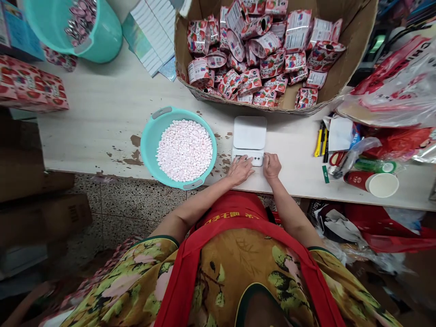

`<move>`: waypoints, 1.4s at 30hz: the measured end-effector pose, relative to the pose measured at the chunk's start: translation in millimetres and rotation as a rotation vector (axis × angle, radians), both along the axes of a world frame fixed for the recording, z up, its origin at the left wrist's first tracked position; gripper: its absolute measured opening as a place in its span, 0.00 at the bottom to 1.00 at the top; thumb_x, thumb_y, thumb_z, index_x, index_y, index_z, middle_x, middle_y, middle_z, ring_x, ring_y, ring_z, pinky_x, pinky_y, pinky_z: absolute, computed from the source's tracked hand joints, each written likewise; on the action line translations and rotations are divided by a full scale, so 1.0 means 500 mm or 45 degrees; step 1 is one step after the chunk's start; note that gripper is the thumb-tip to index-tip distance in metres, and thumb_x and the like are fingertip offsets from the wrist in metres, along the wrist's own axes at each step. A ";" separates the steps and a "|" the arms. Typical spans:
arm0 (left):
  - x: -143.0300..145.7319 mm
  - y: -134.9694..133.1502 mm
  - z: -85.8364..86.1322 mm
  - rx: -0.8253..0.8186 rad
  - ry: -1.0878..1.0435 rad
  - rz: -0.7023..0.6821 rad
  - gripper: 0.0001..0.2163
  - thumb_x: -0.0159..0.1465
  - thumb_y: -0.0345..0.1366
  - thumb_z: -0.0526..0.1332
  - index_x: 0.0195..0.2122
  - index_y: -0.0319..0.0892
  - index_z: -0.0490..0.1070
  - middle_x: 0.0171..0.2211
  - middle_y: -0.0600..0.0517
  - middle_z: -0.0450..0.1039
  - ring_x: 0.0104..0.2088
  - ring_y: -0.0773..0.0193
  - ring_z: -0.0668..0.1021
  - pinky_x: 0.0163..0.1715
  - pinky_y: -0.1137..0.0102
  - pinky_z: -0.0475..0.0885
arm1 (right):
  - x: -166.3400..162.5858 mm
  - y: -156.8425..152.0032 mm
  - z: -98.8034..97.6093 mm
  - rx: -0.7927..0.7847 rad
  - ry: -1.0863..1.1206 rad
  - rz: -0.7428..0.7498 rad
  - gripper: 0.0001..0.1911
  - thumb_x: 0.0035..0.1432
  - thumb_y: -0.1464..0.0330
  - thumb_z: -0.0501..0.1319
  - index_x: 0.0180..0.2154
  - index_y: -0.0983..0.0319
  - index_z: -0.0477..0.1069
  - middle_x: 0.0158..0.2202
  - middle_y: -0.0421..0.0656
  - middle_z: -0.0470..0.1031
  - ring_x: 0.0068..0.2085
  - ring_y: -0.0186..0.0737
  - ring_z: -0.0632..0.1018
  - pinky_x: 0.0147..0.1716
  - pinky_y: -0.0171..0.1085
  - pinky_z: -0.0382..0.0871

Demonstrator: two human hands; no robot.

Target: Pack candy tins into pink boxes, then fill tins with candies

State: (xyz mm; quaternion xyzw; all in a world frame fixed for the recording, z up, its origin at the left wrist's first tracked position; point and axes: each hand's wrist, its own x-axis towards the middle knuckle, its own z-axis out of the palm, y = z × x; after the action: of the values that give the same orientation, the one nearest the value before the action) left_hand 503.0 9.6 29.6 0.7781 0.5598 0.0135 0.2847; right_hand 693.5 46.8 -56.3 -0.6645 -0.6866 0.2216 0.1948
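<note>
A small white scale (250, 132) sits on the white table (102, 118) straight ahead of me. My left hand (240, 170) lies over the scale's front panel with its fingers stretched toward the display. My right hand (271, 165) rests at the scale's front right corner, fingers curled down against the edge. Neither hand holds anything I can see. Left of the scale stands a teal basin (150, 141) filled with small pink and white candies (184, 150).
A big cardboard box (354, 50) of strawberry-printed packets (259, 50) stands behind the scale. A teal bucket (102, 41) is at far left, pink boxes (30, 88) beside it. On the right lie cutters (320, 141), scissors (337, 161), a red cup (374, 181) and plastic bags (391, 86).
</note>
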 end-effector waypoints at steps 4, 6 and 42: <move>-0.050 0.112 -0.003 0.104 -0.089 0.388 0.18 0.75 0.40 0.48 0.54 0.40 0.74 0.66 0.42 0.68 0.66 0.51 0.69 0.66 0.54 0.63 | -0.001 -0.002 -0.004 0.025 -0.070 0.016 0.23 0.73 0.62 0.46 0.51 0.63 0.77 0.43 0.51 0.76 0.44 0.42 0.76 0.43 0.37 0.70; -0.079 0.195 -0.017 0.124 -0.084 0.587 0.19 0.74 0.38 0.49 0.60 0.38 0.70 0.69 0.39 0.63 0.65 0.50 0.69 0.66 0.55 0.63 | -0.002 -0.003 -0.006 0.034 -0.125 0.041 0.22 0.72 0.61 0.47 0.52 0.62 0.76 0.43 0.50 0.76 0.44 0.43 0.76 0.41 0.37 0.70; -0.379 0.033 -0.003 0.238 0.114 0.702 0.22 0.69 0.44 0.58 0.63 0.49 0.71 0.72 0.45 0.58 0.72 0.40 0.57 0.69 0.44 0.49 | -0.015 -0.059 0.078 0.041 -0.221 -0.438 0.18 0.64 0.61 0.51 0.50 0.61 0.70 0.59 0.62 0.67 0.62 0.63 0.65 0.59 0.68 0.58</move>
State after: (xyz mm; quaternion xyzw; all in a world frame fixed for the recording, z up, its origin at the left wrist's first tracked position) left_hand 313.3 26.1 28.2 0.6193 0.7584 0.1076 0.1723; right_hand 685.8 17.5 -17.4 -0.7855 -0.5805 0.1158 0.1806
